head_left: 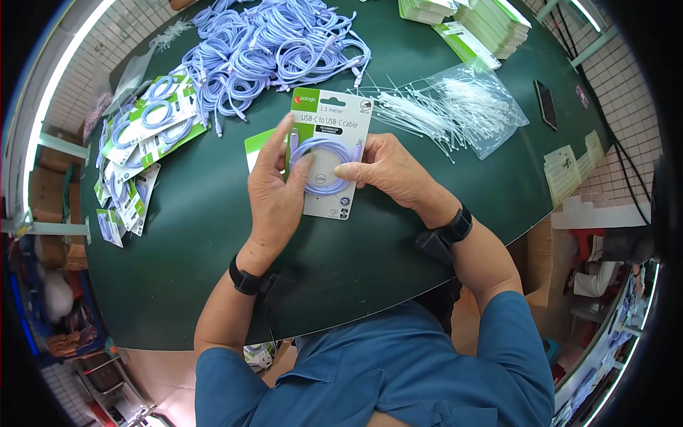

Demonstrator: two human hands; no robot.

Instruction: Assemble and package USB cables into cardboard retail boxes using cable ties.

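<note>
Between my hands is a white and green hang card (pixel 324 207) with a coiled lilac USB cable (pixel 328 191) lying against its front. My left hand (pixel 276 193) grips the card's left side, thumb pressed on the coil and index finger raised along the edge. On the right side, my right hand (pixel 393 169) pinches the card with its thumb in front and its other fingers hidden behind. Another green and white card (pixel 257 148) shows partly behind the held one and my left fingers.
A big heap of coiled lilac cables (pixel 267 50) covers the table's far side. Carded cables (pixel 146 135) pile up at left. White cable ties (pixel 420 114) spill from a clear plastic bag (pixel 491 107). Card stacks (pixel 494 25) stand far right, near a phone (pixel 546 104).
</note>
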